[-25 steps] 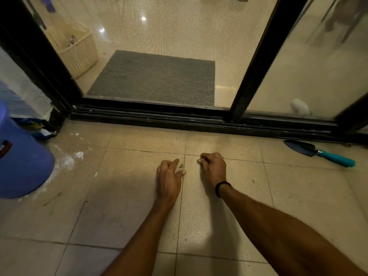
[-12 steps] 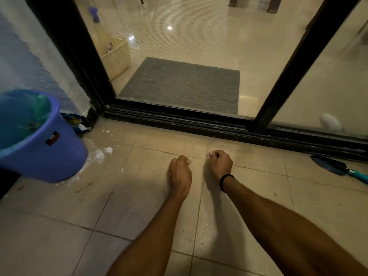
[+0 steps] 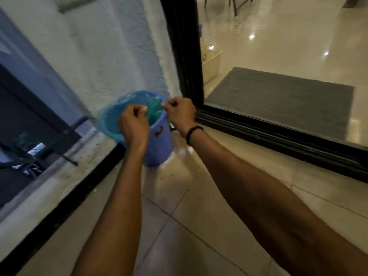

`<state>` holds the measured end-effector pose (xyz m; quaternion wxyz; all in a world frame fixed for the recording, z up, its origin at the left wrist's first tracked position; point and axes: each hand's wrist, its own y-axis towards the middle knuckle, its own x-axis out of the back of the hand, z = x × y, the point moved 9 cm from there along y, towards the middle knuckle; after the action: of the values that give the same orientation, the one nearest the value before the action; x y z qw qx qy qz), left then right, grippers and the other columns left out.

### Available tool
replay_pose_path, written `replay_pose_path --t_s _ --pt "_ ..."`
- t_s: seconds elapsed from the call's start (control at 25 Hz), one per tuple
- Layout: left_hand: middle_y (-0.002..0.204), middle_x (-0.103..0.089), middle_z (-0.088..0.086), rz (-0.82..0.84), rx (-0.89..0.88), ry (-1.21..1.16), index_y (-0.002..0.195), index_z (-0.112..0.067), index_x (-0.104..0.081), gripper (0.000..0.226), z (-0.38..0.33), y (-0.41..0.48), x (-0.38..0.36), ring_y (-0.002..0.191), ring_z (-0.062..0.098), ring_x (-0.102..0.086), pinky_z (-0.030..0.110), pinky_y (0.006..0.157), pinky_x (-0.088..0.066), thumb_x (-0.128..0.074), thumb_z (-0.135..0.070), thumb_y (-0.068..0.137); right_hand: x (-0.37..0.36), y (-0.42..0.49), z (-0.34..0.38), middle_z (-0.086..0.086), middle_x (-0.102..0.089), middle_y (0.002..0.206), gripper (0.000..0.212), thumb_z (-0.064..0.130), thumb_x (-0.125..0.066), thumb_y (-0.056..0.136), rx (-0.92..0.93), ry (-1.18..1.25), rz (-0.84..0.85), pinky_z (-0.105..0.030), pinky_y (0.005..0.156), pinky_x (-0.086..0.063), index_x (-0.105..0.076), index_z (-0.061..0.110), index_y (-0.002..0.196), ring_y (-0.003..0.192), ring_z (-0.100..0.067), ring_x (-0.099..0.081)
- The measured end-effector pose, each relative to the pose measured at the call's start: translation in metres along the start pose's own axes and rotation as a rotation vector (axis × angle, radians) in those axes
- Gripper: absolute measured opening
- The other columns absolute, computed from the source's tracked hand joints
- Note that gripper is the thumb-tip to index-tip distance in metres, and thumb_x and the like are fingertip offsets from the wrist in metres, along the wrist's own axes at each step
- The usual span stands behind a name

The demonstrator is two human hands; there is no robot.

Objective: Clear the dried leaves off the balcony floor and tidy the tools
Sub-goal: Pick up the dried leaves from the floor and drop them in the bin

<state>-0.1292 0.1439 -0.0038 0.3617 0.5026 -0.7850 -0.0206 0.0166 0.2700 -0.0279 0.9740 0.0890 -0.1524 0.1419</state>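
A blue bucket (image 3: 159, 145) lined with a blue-green bag (image 3: 110, 121) stands in the balcony corner, by the white wall and the door frame. My left hand (image 3: 134, 124) hovers over the bucket's mouth, its fingertips pinched against the thumb. At the bucket's right rim, my right hand (image 3: 180, 112), with a black band on the wrist, is pinched the same way. Both hands hold small dried leaf bits that are hidden between the fingers. The trowel is out of view.
The black sliding-door track (image 3: 278, 136) runs along the right. Behind the glass lie a grey mat (image 3: 278, 100) and a cream basket (image 3: 211, 62). A low ledge with a black edge (image 3: 65, 194) borders the left. Beige floor tiles (image 3: 189, 226) spread below my arms.
Both hands rose from the floor tiles and moved left to the bucket's mouth, still pinched. My view swung left, so the trowel dropped out of sight.
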Motion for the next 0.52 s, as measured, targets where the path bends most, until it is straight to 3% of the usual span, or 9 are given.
replay_pose_path --t_s 0.08,0.16,0.28,0.4,0.52 --pt "0.107 -0.075 0.014 0.088 0.104 0.141 0.106 -0.01 -0.076 0.02 0.031 0.024 0.012 0.104 0.029 -0.069 0.037 0.09 -0.051 -0.064 -0.019 0.092 -0.047 0.004 0.032 -0.009 -0.069 0.074 0.027 0.032 -0.076 0.083 0.036 -0.115 0.112 -0.025 0.062 -0.037 -0.071 0.01 0.069 0.077 -0.02 -0.065" --pt "0.12 -0.071 0.015 0.136 0.15 0.206 0.12 -0.01 -0.072 0.03 0.044 0.029 0.019 0.115 0.032 -0.064 0.037 0.099 -0.049 -0.061 -0.013 0.092 -0.076 0.003 0.04 -0.009 -0.065 0.079 0.032 0.037 -0.076 0.082 0.025 -0.185 0.147 -0.033 0.07 -0.043 -0.059 0.015 0.067 0.082 -0.023 -0.063" --pt "0.129 -0.066 0.017 0.058 0.085 0.175 0.129 -0.009 -0.067 0.037 0.031 0.021 0.032 0.122 0.034 -0.059 0.037 0.103 -0.045 -0.055 -0.01 0.094 -0.084 -0.005 0.047 -0.014 -0.071 0.103 0.02 0.025 -0.063 0.089 0.133 -0.345 0.142 -0.037 0.086 -0.045 -0.069 0.007 0.095 0.103 -0.031 -0.064" --pt "0.125 -0.068 0.018 -0.062 -0.014 0.102 0.128 -0.006 -0.066 0.036 0.004 0.006 0.038 0.119 0.034 -0.06 0.037 0.101 -0.042 -0.053 -0.01 0.094 -0.049 -0.006 0.046 -0.017 -0.071 0.106 0.028 0.012 -0.056 0.084 0.208 -0.388 0.032 -0.038 0.093 -0.044 -0.073 0.007 0.105 0.107 -0.036 -0.061" --pt "0.112 -0.072 0.016 -0.107 -0.124 -0.072 0.114 -0.006 -0.07 0.029 -0.039 -0.022 0.01 0.107 0.034 -0.064 0.038 0.093 -0.041 -0.054 -0.015 0.091 0.022 -0.004 0.017 -0.017 -0.071 0.09 0.028 0.016 -0.051 0.081 0.175 -0.371 -0.161 -0.04 0.082 -0.053 -0.076 0.01 0.094 0.09 -0.037 -0.064"
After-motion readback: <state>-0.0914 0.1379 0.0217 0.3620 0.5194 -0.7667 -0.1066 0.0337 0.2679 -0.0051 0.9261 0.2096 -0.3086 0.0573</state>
